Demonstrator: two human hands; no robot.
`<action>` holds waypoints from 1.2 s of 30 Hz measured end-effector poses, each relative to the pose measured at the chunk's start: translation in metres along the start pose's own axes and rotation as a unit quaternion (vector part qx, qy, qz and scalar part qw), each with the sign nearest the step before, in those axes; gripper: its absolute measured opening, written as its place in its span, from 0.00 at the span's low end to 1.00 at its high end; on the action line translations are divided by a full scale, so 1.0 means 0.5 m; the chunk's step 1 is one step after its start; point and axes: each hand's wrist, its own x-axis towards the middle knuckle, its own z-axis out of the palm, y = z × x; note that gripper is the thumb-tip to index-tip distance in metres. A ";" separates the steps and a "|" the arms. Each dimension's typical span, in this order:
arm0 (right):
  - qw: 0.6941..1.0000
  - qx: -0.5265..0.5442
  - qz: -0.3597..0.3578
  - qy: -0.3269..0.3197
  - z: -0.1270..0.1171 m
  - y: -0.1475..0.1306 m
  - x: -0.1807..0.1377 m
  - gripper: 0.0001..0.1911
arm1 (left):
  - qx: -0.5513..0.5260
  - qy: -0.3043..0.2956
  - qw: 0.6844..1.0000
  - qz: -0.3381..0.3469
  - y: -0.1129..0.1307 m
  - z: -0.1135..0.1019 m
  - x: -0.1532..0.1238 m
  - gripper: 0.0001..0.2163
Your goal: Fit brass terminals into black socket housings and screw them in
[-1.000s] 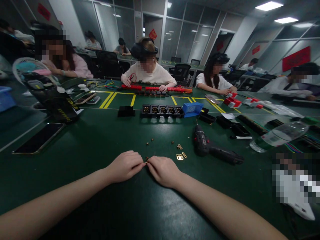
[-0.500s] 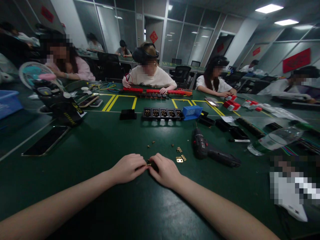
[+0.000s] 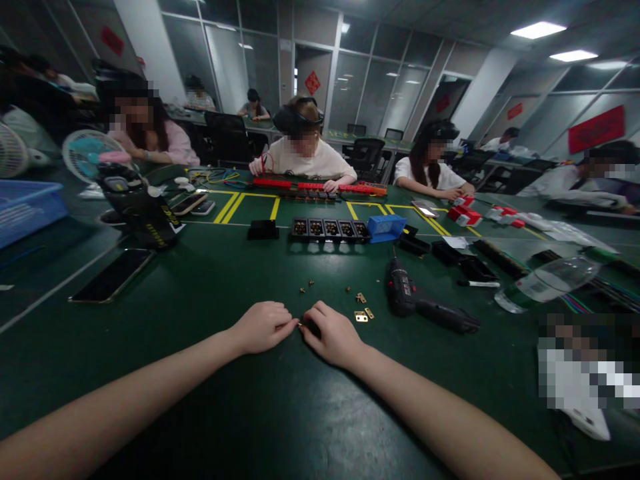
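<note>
My left hand (image 3: 266,327) and my right hand (image 3: 331,335) meet low over the green table, fingertips almost touching. A small brass-coloured piece (image 3: 300,325) shows between their pinched fingers; most of it is hidden. The fingers of both hands are closed. Just beyond my right hand lie flat brass plates with holes (image 3: 361,318), another brass plate (image 3: 361,298) a little farther off. Tiny brass screws (image 3: 302,291) are scattered on the table past my fingertips. To the right, a black cordless screwdriver (image 3: 403,290) rests on its side.
Farther back stand a black compartment tray (image 3: 330,238) of small brass parts and a blue bin (image 3: 386,229). A phone (image 3: 113,277) lies left, a plastic bottle (image 3: 547,283) right. Several co-workers sit opposite, one handling a red strip (image 3: 273,183).
The view has turned slightly left, so things sit a little farther right. My hands stay together; the brass piece between them shows less than before. The loose parts and screwdriver have not moved.
</note>
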 end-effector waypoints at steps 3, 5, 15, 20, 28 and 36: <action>1.000 -0.019 0.008 0.009 0.002 -0.001 -0.001 0.06 | 0.009 0.025 0.998 -0.049 -0.030 -0.001 0.003 0.21; 0.999 -0.029 0.018 0.019 0.005 0.000 -0.001 0.05 | 0.038 0.055 0.989 -0.135 -0.067 -0.008 0.011 0.21; 0.998 -0.036 0.025 0.044 0.007 0.001 -0.004 0.08 | 0.151 0.160 0.944 -0.245 -0.276 -0.089 0.150 0.23; 0.998 -0.046 0.026 0.040 0.005 0.001 -0.004 0.09 | 0.178 0.108 0.928 -0.307 -0.342 -0.103 0.201 0.28; 0.998 -0.051 0.021 0.043 0.009 0.003 -0.006 0.09 | 0.194 0.044 0.884 -0.423 -0.340 -0.116 0.233 0.31; 0.997 -0.060 0.023 0.040 0.011 0.002 -0.006 0.09 | 0.204 0.014 0.868 -0.452 -0.285 -0.074 0.211 0.33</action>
